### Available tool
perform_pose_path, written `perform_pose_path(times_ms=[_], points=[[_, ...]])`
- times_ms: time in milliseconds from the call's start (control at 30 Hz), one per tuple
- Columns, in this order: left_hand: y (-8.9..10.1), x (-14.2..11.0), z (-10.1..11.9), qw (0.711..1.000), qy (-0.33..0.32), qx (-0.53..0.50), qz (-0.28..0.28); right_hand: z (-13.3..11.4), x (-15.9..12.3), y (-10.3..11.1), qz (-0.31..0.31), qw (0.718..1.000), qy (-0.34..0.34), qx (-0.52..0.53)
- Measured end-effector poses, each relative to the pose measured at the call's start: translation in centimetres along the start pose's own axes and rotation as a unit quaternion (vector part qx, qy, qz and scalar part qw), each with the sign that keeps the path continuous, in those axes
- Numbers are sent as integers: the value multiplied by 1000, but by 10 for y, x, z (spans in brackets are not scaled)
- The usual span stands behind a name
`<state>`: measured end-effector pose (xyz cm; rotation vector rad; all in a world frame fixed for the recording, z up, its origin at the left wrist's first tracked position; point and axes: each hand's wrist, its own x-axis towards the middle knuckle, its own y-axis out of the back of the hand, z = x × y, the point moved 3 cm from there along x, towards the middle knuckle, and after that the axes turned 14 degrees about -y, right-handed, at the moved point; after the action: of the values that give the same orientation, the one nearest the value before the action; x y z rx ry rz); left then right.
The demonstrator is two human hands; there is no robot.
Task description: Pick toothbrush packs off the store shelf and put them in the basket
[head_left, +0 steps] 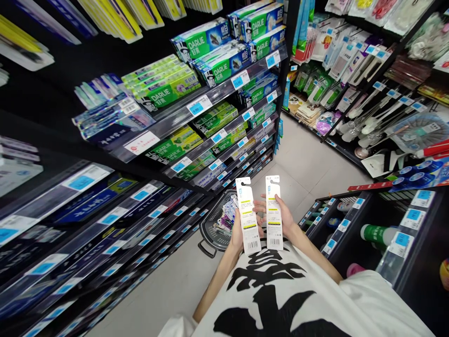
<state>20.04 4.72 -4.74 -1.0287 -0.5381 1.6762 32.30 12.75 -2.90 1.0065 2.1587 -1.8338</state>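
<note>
My left hand (237,232) is closed on a tall white hang-card pack (248,215), its printed back and barcode facing me. A matching white pack (273,213) is held upright in my right hand (286,216), beside the first with a small gap between them. Both have a hook cut-out at the top and yellow-marked text; their fronts are hidden. On the floor beyond my left hand stands a dark grey shopping basket (206,229) with several small packaged items (228,215) in it.
Shelves on the left hold Darlie toothpaste boxes (210,44) above price tags (199,106). Yellow-backed packs (115,18) hang at the upper left. A low shelf with bottles (379,233) stands close on my right. Hanging household goods (372,117) fill the far right rack. Tiled floor (298,154) runs between.
</note>
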Motion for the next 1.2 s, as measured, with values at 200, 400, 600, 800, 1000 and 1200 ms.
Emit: perform_pose_path(times_ms=[200, 400, 600, 800, 1000, 1200], points=[[2, 1, 1, 1000, -14, 13, 13, -1, 3, 1, -8, 1000, 6, 4], [-3, 2, 4, 999, -22, 15, 33, 2, 8, 7, -6, 1000, 19, 19], [-7, 2, 8, 999, -22, 19, 31, 3, 12, 9, 12, 1000, 10, 19], [-5, 3, 7, 999, -21, 4, 31, 1, 13, 7, 48, 999, 15, 6], [-1, 6, 7, 999, -24, 12, 35, 3, 18, 9, 28, 999, 0, 36], [-3, 7, 10, 998, -39, 51, 17, 3, 23, 12, 19, 999, 8, 32]])
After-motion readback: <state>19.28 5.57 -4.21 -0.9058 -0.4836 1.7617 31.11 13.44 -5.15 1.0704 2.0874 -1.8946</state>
